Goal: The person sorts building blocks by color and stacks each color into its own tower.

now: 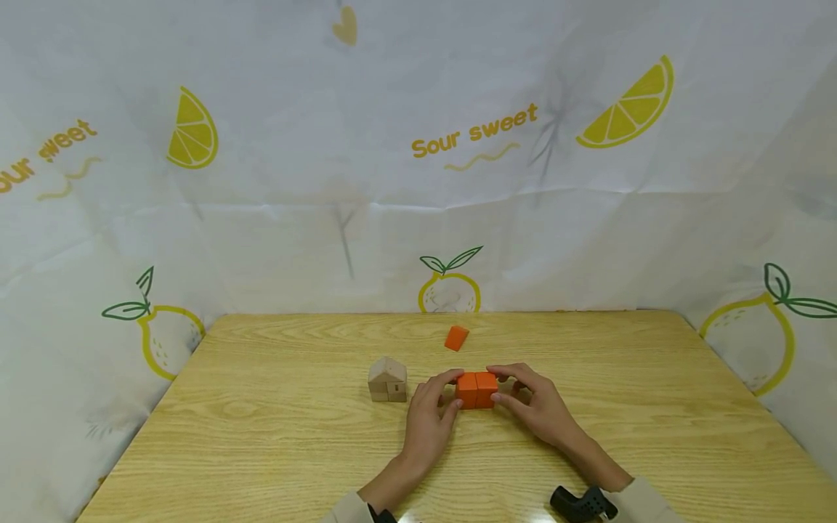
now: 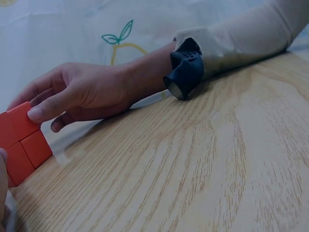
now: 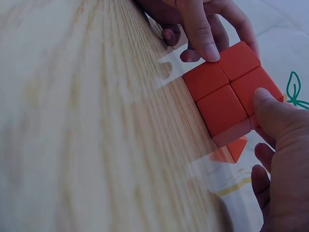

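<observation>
Several orange cube blocks (image 1: pixel 476 390) stand pressed together, two wide and two high, on the wooden table; the right wrist view shows the square of cubes (image 3: pixel 227 92) plainly. From the left side, my left hand (image 1: pixel 428 418) pinches an upper cube, thumb in front and fingers behind. My right hand (image 1: pixel 543 407) pinches the other upper cube on the right side; its thumb lies on the front face in the left wrist view. Behind the stack lies an orange wedge-shaped block (image 1: pixel 456 338). A small house of natural wood blocks (image 1: pixel 388 380) stands just left of my left hand.
The wooden table (image 1: pixel 281 443) reaches back to a white curtain (image 1: pixel 294 254) printed with lemons and words. A black wrist device (image 1: pixel 582 503) is strapped on the right forearm.
</observation>
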Demonstrator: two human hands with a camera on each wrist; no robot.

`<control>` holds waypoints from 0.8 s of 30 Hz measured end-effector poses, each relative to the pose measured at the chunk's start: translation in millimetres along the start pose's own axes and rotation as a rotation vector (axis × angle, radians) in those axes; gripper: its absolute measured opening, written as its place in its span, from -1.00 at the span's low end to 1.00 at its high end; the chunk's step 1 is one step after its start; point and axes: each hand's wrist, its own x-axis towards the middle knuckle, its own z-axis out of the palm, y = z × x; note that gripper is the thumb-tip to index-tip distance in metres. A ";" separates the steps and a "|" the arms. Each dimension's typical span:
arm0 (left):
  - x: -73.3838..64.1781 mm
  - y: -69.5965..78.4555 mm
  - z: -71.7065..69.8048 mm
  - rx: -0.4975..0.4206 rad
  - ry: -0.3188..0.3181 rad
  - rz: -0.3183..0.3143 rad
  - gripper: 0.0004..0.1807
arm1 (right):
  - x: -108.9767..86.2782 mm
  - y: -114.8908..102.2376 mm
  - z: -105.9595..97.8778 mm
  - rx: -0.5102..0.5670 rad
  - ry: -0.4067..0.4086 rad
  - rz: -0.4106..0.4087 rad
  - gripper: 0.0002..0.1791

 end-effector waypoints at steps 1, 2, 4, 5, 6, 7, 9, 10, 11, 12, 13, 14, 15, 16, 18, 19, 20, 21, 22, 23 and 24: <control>-0.1 0.2 -0.1 -0.001 -0.001 -0.001 -0.46 | 0.0 -0.1 -0.1 0.001 -0.001 0.003 -0.53; -0.1 0.3 -0.1 -0.001 -0.001 -0.001 -0.46 | -0.1 -0.1 -0.2 0.001 -0.001 0.005 -0.53; -0.2 0.5 -0.2 -0.001 -0.002 -0.003 -0.46 | 0.1 -0.8 -0.3 0.005 -0.003 0.014 -0.53; -0.2 0.3 -0.2 -0.001 -0.001 -0.004 -0.45 | 0.2 -1.0 -0.2 0.005 -0.001 0.015 -0.52; -0.1 0.3 -0.2 0.000 -0.001 -0.005 -0.45 | 0.6 -1.7 -0.4 0.011 -0.001 0.018 -0.53; -0.1 0.2 -0.1 0.000 0.000 -0.006 -0.45 | 0.9 -2.2 -0.5 0.017 0.003 0.020 -0.53; -0.2 0.3 -0.1 -0.001 0.001 -0.009 -0.45 | 1.5 -3.0 -0.9 0.030 0.016 0.021 -0.54; -0.2 0.2 -0.1 -0.002 0.002 -0.010 -0.45 | 1.9 -3.2 -1.1 0.039 0.023 0.023 -0.56; -0.2 0.2 0.0 -0.003 0.003 -0.011 -0.44 | 2.3 -3.3 -1.4 0.046 0.031 0.029 -0.57; -0.3 0.2 0.0 -0.004 0.004 -0.012 -0.44 | 2.6 -2.9 -1.8 0.054 0.037 0.032 -0.59; -0.3 0.2 0.0 -0.004 0.005 -0.013 -0.44 | 2.9 -2.5 -2.1 0.060 0.046 0.038 -0.61; -0.3 0.2 0.0 -0.003 0.006 -0.012 -0.44 | 3.1 -1.7 -2.4 0.069 0.053 0.047 -0.63; -0.2 0.1 0.1 -0.002 0.007 -0.010 -0.44 | 3.5 -0.9 -2.6 0.081 0.060 0.058 -0.64; -0.1 0.1 0.1 0.002 0.009 -0.007 -0.44 | 4.1 -0.1 -3.0 0.094 0.066 0.070 -0.66; 0.0 0.0 0.0 0.007 0.013 -0.003 -0.44 | 5.6 1.9 -3.8 0.121 0.083 0.095 -0.68; 0.1 0.1 0.0 0.010 0.014 -0.001 -0.45 | 6.6 3.0 -4.3 0.138 0.092 0.108 -0.68; 0.1 0.2 0.0 0.011 0.014 0.000 -0.45 | 7.7 4.2 -4.8 0.151 0.098 0.119 -0.68; 0.2 0.3 0.0 0.012 0.014 0.000 -0.45 | 8.9 5.3 -5.2 0.158 0.105 0.127 -0.69; 0.2 0.5 0.0 0.012 0.013 0.000 -0.45 | 10.1 6.4 -5.7 0.158 0.109 0.132 -0.68; 0.1 0.8 -0.1 0.010 0.012 -0.001 -0.46 | 11.4 7.4 -6.0 0.153 0.112 0.139 -0.68; 0.0 1.0 -0.2 0.009 0.011 -0.002 -0.46 | 12.8 7.8 -6.3 0.145 0.111 0.140 -0.68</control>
